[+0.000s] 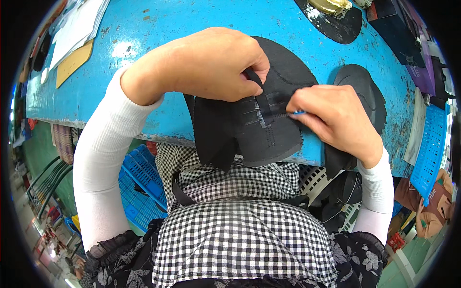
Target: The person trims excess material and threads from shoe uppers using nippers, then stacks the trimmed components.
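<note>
A black stitched piece [216, 127] that looks like a shoe upper lies across the table's near edge, its pointed lower parts hanging over. My left hand [225, 67] is closed, pinching the end of a narrow black strap [263, 103] that runs down over the piece. Whitish marks show beside the strap. Over the right side of the piece, my right hand [331, 115] is closed around a thin tool with a blue part [298, 113]; most of it is hidden in my fingers. Its tip points toward the strap.
A second black piece [367, 96] lies to the right. Farther back, another black piece [343, 26] sits under a yellowish bundle. Papers [79, 31] are at the far left, a dark box [396, 33] at the far right. Blue baskets [144, 177] stand below the worn blue table [158, 115].
</note>
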Available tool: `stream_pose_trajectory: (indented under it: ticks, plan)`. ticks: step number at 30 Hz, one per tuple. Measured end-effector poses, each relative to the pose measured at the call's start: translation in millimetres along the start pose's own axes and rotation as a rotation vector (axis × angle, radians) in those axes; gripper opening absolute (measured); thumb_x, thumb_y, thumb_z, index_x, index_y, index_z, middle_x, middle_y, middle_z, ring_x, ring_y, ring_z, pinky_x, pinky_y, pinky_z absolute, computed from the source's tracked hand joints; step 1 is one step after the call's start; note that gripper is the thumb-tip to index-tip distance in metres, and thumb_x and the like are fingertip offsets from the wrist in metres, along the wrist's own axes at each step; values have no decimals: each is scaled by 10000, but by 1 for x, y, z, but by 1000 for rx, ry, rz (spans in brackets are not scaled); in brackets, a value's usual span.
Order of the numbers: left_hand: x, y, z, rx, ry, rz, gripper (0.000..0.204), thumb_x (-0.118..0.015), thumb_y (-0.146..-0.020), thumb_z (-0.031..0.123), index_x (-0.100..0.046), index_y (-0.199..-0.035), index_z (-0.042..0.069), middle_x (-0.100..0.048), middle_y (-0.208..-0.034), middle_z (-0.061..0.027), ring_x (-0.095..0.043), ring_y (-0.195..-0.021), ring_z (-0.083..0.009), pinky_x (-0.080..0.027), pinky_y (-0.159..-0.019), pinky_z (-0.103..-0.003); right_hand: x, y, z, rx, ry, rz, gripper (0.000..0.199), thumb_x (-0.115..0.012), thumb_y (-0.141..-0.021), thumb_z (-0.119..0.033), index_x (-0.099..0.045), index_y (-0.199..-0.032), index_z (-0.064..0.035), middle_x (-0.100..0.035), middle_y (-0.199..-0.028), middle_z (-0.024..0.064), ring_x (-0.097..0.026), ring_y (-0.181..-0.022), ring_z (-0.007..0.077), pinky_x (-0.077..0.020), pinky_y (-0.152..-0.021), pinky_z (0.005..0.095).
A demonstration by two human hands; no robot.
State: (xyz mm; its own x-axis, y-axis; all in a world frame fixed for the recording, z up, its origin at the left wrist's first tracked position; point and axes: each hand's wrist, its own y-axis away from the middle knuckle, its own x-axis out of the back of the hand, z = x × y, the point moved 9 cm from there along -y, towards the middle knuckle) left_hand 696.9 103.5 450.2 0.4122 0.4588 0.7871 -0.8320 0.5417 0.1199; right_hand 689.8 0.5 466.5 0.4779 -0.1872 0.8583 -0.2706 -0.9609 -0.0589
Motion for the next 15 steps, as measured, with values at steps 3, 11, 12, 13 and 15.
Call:
stream_pose_trajectory:
  ticks: [3,11,12,13,15]
  plan:
    - [-1,-2,0,-23,-13,18,126,-678,-777,140,-643,-819,27,-572,-643,-134,-557,-604,-283,-422,-556,-353,-2,-6,1,-74,130,44,167,-660,-787,-145,-532,-887,-108,-598,-715,47,-623,-673,247,-450,-521,368]
    - [-4,5,-4,-19,42,-21,123,-648,-790,104,-592,-874,34,-591,-715,-151,-565,-657,-313,-433,-592,-376,11,-10,14,-229,94,77,259,-646,-858,-315,-553,-888,-75,-582,-628,79,-604,-600,273,-430,-519,375]
    - [-4,6,-5,-37,33,15,126,-644,-793,98,-582,-882,35,-591,-731,-153,-565,-667,-315,-435,-596,-373,7,-13,15,-229,97,76,259,-646,-858,-315,-553,-888,-75,-582,-628,79,-604,-600,273,-430,-519,375]
    - [-6,5,-6,-43,33,14,126,-644,-793,98,-582,-882,35,-591,-731,-153,-565,-667,-315,-435,-596,-373,3,-16,12,-204,120,79,256,-646,-857,-313,-552,-880,-76,-581,-625,78,-604,-598,271,-429,-517,375]
    - [-2,5,-2,-109,40,83,130,-631,-804,100,-577,-898,29,-575,-732,-151,-533,-667,-334,-432,-602,-367,1,-17,11,-202,160,90,249,-649,-854,-313,-549,-867,-85,-579,-620,76,-602,-594,263,-426,-506,373]
